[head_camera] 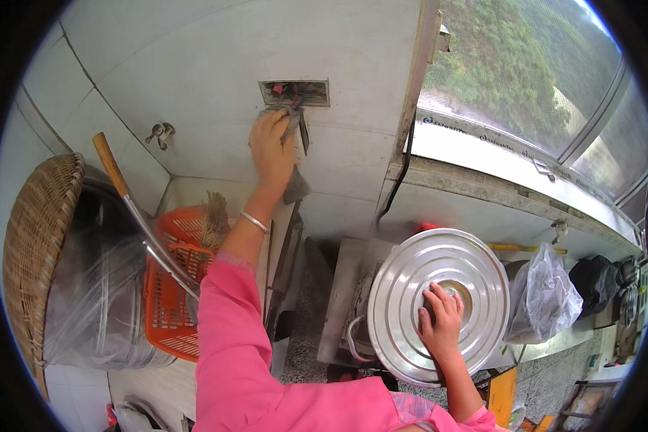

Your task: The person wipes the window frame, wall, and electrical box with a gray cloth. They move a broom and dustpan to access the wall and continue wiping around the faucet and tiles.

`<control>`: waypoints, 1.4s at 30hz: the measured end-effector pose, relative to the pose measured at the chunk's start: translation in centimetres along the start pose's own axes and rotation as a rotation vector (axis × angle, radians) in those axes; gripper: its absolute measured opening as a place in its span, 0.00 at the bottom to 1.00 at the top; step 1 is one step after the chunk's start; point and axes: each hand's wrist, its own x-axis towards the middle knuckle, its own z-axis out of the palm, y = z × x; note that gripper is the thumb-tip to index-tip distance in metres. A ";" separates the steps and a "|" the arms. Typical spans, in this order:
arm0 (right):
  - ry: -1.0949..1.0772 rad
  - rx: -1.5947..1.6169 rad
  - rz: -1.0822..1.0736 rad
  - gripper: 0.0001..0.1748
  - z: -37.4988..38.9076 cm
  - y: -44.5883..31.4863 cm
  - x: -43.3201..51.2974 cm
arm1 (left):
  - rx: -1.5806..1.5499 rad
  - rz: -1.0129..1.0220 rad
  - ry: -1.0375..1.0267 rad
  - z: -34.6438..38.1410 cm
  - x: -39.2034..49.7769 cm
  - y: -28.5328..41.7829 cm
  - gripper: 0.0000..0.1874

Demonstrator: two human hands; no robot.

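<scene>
My left hand (272, 143), with a metal bangle at its wrist, is raised to the tiled wall. Its fingers press a grey cloth (291, 123) against a fixture (301, 139) just below an uncovered electrical wall box (294, 93), in which wires show. Part of the fixture is hidden by the hand and cloth. Lower right, my right hand (441, 318) rests on the middle of a large round metal lid (394, 302); its fingers are bent around the knob area, and whether they grip the knob cannot be told. The lid covers a pot with a metal side handle (355, 339).
An orange plastic basket (162, 324) holds a bundled straw brush (214, 216); a wooden-handled metal tool (110, 162) leans there. A woven basket (38, 243) stands far left, beneath a wall tap (160, 134). A black cable (398, 189) hangs beside the window. Plastic bags (545, 297) lie right of the pot.
</scene>
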 end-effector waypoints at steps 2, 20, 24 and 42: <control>0.001 -0.010 0.002 0.22 0.0 0.1 -0.1 | -0.023 0.049 0.021 -0.3 0.1 -1.4 0.11; -0.007 -0.020 -0.010 0.22 0.4 -0.3 0.0 | 0.031 -0.157 -0.066 -0.8 -2.1 2.3 0.19; -0.014 -0.025 -0.002 0.21 0.3 -0.6 -0.1 | -0.067 -0.201 -0.094 -1.4 -2.2 2.6 0.18; 0.056 0.361 -0.241 0.26 -2.8 -2.3 0.7 | -1.598 -1.469 0.014 -24.8 -4.3 12.2 0.23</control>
